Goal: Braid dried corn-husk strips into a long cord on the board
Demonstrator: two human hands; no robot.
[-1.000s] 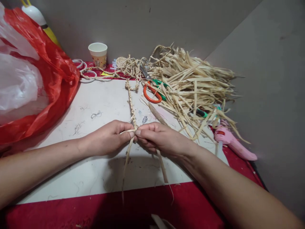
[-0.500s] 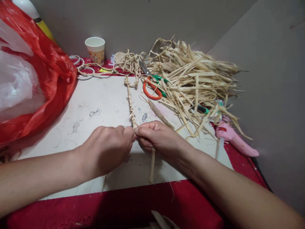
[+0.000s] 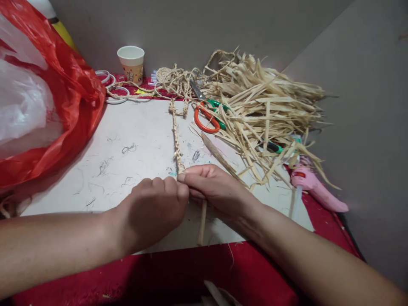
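A thin braided straw cord (image 3: pixel 175 137) runs from a tangle at the back of the white board (image 3: pixel 127 127) down to my hands. My right hand (image 3: pixel 213 189) pinches the near end of the braid between thumb and fingers, and a loose flat straw strip (image 3: pixel 202 223) hangs from under it toward the board's front edge. My left hand (image 3: pixel 153 210) is closed into a fist right against the right hand, knuckles up; it grips straw strands that its fingers hide.
A big heap of loose straw strips (image 3: pixel 264 106) fills the back right, with orange-handled scissors (image 3: pixel 207 119) at its edge. A pink glue gun (image 3: pixel 314 187) lies at right. A paper cup (image 3: pixel 131 63), white rings (image 3: pixel 111 87) and a red plastic bag (image 3: pixel 41 97) sit at left.
My left hand has rolled over from an open pinch into a fist and slid closer to me. The long strands that trailed below have been drawn up; one strip still hangs.
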